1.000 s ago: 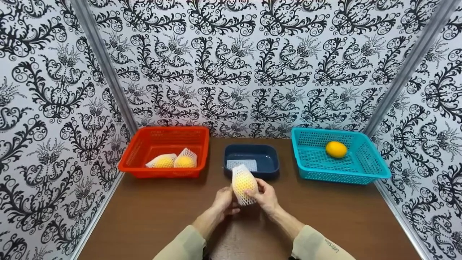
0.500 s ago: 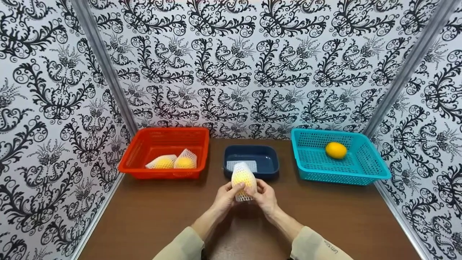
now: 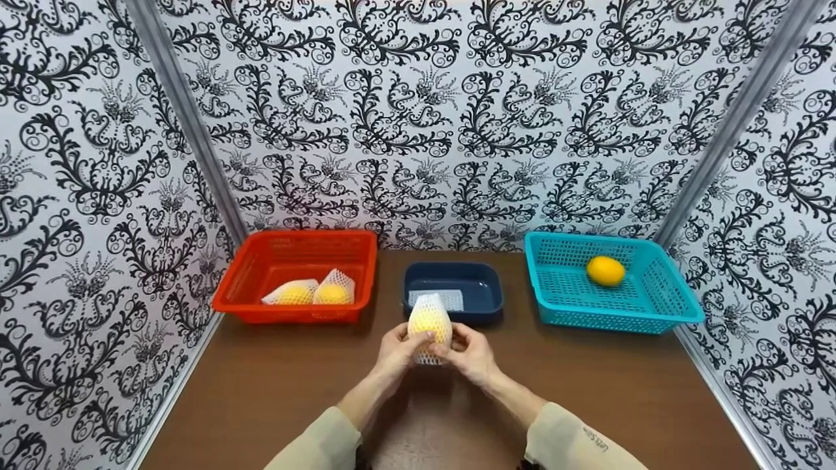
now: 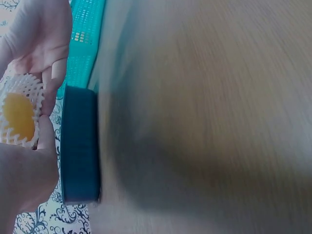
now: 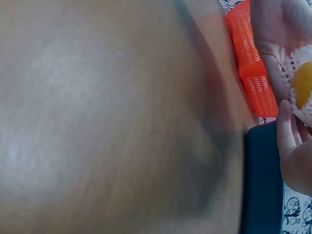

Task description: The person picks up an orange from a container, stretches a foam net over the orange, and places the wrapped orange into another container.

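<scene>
A yellow fruit in a white foam net sleeve (image 3: 430, 322) is held up over the table, just in front of the dark blue tray. My left hand (image 3: 396, 352) grips it from the left, thumb across its front. From the right, my right hand (image 3: 471, 356) grips the same sleeved fruit, thumb near the other thumb. The sleeve's gathered end points up and away; its open lower end hangs below the thumbs, and in the left wrist view the yellow fruit (image 4: 18, 116) shows through that end. The far-side fingers are partly hidden behind the sleeve.
At the left, a red basket (image 3: 228, 307) holds two net-sleeved yellow fruits (image 3: 334, 292). The dark blue tray (image 3: 486, 318) contains flat white netting (image 3: 450, 299). On the right stands a turquoise basket (image 3: 614, 318) with one bare yellow fruit (image 3: 605, 270). Patterned walls enclose the brown table (image 3: 281, 372).
The left hand's thumb has come round to the front of the sleeved fruit. Both hands and the fruit have shifted slightly left, and the fruit now stands more upright.
</scene>
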`<state>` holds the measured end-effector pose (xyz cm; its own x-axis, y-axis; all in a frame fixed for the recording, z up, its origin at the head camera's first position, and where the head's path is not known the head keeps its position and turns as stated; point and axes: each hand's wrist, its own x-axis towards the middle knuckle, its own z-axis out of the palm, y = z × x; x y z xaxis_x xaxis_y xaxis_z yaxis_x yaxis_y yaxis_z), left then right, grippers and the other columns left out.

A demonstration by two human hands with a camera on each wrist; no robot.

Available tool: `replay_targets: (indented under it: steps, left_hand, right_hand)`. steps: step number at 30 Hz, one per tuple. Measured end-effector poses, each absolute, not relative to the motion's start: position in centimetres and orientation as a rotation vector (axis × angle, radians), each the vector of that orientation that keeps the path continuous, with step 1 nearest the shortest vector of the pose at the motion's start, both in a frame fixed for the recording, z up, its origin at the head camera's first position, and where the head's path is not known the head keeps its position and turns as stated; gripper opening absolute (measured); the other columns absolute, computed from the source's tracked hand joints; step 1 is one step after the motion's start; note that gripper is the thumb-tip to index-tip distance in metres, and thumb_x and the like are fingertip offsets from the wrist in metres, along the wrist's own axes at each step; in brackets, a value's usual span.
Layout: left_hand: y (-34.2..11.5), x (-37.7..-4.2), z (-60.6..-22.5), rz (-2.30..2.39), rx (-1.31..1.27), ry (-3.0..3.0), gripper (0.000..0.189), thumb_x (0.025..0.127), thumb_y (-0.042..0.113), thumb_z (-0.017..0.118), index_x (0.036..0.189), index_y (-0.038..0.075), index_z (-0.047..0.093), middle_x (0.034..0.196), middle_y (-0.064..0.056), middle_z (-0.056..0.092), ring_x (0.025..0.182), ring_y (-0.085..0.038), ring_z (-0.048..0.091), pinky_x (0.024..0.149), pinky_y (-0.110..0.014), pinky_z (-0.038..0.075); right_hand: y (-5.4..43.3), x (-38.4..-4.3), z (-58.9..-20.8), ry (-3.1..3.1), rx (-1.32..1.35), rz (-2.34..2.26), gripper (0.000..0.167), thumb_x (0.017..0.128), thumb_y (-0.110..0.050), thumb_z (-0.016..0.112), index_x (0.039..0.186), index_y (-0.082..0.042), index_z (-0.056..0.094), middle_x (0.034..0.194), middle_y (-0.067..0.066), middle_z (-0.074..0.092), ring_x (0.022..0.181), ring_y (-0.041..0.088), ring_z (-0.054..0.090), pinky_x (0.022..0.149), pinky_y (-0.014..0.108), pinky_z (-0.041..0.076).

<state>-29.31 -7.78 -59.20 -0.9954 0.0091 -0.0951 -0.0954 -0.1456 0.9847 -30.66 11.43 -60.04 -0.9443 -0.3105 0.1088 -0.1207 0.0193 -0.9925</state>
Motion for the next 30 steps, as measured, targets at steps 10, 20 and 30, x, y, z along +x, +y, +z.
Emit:
replay_targets:
  steps: [10, 20, 30]
  left_hand:
    - [-11.2, -30.0, -57.8, 2.195, -0.164, 2.353, 0.057, 0.092, 0.019, 0.088, 0.137, -0.007, 0.066, 0.12, -0.021, 0.078, 0.1, -0.02, 0.07, 0.087, -0.029, 0.06]
    - [-16.0, -32.0, -55.1, 1.986, -0.161, 2.637, 0.069, 0.085, 0.02, 0.096, 0.144, 0.001, 0.065, 0.135, -0.023, 0.075, 0.117, -0.033, 0.072, 0.107, -0.051, 0.062]
    - [-23.7, -36.1, -54.2, 1.949, -0.096, 2.711, 0.08, 0.079, 0.027, 0.1, 0.146, 0.008, 0.061, 0.134, -0.022, 0.072, 0.112, -0.033, 0.074, 0.088, -0.043, 0.069]
  right_hand:
    - [10.6, -31.6, -59.2, 2.507, -0.689, -1.663, 0.037, 0.098, -0.025, 0.089, 0.123, 0.0, 0.079, 0.116, 0.019, 0.085, 0.098, 0.024, 0.084, 0.084, 0.024, 0.065]
    - [9.0, -32.7, -58.2, 2.799, -0.978, -1.356, 0.018, 0.095, -0.027, 0.09, 0.096, -0.011, 0.08, 0.091, 0.004, 0.081, 0.078, 0.005, 0.068, 0.075, 0.03, 0.064]
    - [6.3, -32.9, -58.0, 3.017, -1.18, -0.987, 0.017, 0.094, -0.026, 0.09, 0.093, -0.015, 0.078, 0.087, 0.001, 0.074, 0.078, 0.011, 0.066, 0.072, 0.026, 0.056]
